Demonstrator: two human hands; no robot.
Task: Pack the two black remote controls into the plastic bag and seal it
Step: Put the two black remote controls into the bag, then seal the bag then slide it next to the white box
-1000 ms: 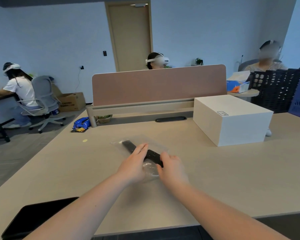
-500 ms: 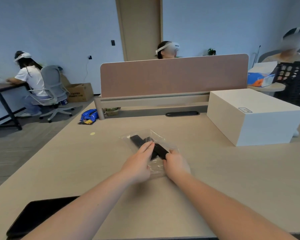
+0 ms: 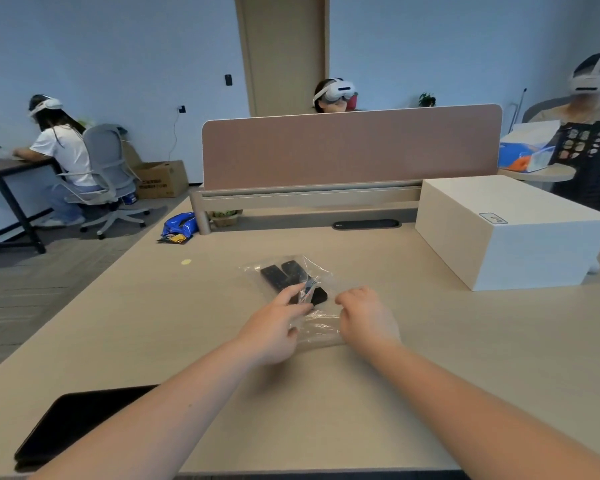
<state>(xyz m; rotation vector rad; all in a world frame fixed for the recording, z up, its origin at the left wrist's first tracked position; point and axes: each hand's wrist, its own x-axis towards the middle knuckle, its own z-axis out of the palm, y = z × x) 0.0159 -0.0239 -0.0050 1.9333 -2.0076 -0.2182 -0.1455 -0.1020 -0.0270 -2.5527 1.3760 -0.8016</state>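
Two black remote controls [image 3: 284, 276] lie side by side inside a clear plastic bag [image 3: 321, 327] on the beige desk [image 3: 153, 323]. The bag's near end is crumpled and folded. My left hand [image 3: 274, 327] pinches the bag over the remotes' near ends with thumb and forefinger. My right hand [image 3: 364, 317] rests curled on the bag's right side, its fingers closed on the plastic. The remotes' near ends are partly hidden by my left fingers.
A white box [image 3: 510, 230] stands at the right. A pink divider panel [image 3: 350, 147] closes the desk's far edge. A black tablet [image 3: 73, 420] lies at the near left. Other people sit beyond the desk and at a side table.
My hands have drawn apart along the bag's near end, the right one moving right. The bag's far part now shows both remotes side by side.
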